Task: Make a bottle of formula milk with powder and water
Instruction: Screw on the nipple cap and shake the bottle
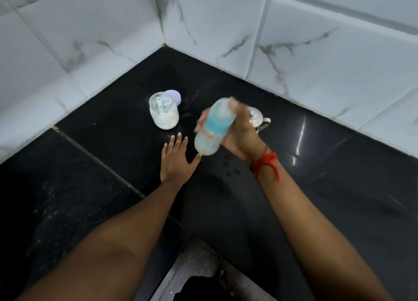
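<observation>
My right hand (pixel 239 137) grips a baby bottle (pixel 212 128) with a blue collar; it is tilted, blurred by motion, and held above the black counter (pixel 113 142). Milky liquid shows in its lower part. My left hand (pixel 176 160) rests flat on the counter with fingers spread, its thumb just under the bottle's base. An open glass jar (pixel 164 114) of white powder stands at the back left, a light green scoop (pixel 159 103) inside it. The jar's pale lid (pixel 174 96) lies behind it.
A small steel kettle (pixel 257 118) stands behind my right hand, partly hidden by it. White marble-pattern tiled walls (pixel 226 29) meet in a corner at the back. A red thread (pixel 265 164) is tied round my right wrist. The counter's front edge sits near the bottom centre.
</observation>
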Demonstrator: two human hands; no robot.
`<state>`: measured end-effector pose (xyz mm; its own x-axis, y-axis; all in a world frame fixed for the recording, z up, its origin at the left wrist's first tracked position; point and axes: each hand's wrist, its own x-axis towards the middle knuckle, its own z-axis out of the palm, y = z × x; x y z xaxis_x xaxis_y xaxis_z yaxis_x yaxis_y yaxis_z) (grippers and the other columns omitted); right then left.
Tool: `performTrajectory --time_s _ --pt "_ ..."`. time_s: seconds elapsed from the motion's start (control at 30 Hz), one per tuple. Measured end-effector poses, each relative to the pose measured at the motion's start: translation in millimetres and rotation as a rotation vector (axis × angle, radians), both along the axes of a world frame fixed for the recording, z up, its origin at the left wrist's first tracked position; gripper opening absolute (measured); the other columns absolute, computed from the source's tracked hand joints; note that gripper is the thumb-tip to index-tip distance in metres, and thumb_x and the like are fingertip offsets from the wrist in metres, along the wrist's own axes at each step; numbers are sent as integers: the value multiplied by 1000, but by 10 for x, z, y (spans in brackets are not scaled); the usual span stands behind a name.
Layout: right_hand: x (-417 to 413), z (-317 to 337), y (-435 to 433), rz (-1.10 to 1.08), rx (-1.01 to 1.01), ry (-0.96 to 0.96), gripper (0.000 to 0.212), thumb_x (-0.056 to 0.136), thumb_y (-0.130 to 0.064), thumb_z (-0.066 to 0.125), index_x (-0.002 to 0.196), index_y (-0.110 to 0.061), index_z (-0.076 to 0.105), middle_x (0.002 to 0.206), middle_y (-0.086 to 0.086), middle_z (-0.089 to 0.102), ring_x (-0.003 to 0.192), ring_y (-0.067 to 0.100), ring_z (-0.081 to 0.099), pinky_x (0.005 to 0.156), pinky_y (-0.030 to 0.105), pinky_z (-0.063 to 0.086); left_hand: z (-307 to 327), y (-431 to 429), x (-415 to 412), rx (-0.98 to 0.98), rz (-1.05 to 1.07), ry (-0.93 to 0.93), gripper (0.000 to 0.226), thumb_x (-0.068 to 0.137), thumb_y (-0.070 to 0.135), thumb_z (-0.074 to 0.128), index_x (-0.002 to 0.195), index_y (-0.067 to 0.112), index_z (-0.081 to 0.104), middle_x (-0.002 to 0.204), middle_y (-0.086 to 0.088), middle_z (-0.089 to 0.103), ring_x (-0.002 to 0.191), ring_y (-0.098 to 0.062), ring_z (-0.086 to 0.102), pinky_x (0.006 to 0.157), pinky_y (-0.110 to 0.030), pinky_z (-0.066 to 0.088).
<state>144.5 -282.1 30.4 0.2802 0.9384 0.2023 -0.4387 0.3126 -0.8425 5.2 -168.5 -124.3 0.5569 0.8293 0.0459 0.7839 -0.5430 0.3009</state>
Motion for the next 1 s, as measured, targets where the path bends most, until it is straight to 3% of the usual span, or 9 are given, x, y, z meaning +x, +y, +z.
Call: performTrajectory --time_s 0.1,0.2,0.3,0.4,0.53,0.63,0.77,0.87,1.0 --pt "307 117 128 261 295 115 26 105 -37 43 116 -23 62 104 -1 73 105 11 61 96 25 44 -12 -10 -1 -10 16 -16 82 98 70 38 160 17 35 171 -5 25 160 -21 13 131 -44 10" --pt "320 274 12 465 320 -14 46 98 -43 43 86 -2 58 79 15 62 80 20 63 75 26 53 -27 -14 -4 8 9 -27 82 98 69 41 159 16 36 169 -6 29 160 -21 15 130 -44 11" --pt "315 248 130 309 214 260 59 90 -60 50 75 -4 55 74 11 58 88 23 63 90 34 48 -26 -2 14 0 22 -3 82 98 71 39 160 18 35 171 -4 25 160 -21 13 131 -43 10" --pt "205 230 244 62 -175 -50 70 74 -67 69 99 -2 63 90 14 67 88 31 65 87 41 52 -32 -6 -23 5 11 -12 81 97 68 44 160 17 36 170 -5 27 160 -22 15 130 -44 10" --pt "171 347 310 -31 25 38 53 68 -56 83 102 -18 69 96 5 70 92 23 67 92 42 48 -1 -13 7 -14 31 1 82 98 70 40 160 18 36 171 -4 26 160 -21 14 131 -44 10" --pt "184 128 260 62 -194 34 72 70 -66 74 99 -2 60 90 14 66 83 30 64 85 44 51 -11 -8 -12 -8 13 1 81 97 67 44 161 18 33 171 -4 25 160 -21 13 130 -44 10" --pt "181 160 193 -64 -74 286 65 99 -61 28 104 -2 57 97 19 62 94 35 61 94 51 44 -22 -12 9 -9 30 -7 81 98 70 40 160 19 34 171 -3 24 160 -19 12 131 -42 8" --pt "138 91 184 75 -161 134 68 81 -67 58 98 -1 58 90 16 63 81 31 64 81 42 53 -28 -2 -9 6 9 -9 81 97 68 43 160 18 34 171 -4 25 160 -21 14 130 -44 10" --pt "323 162 128 -25 -37 460 60 100 -56 29 101 -4 58 93 18 63 92 34 59 93 49 43 -18 -15 -4 -2 30 -4 81 98 71 38 160 18 35 171 -3 24 160 -20 13 131 -42 9"
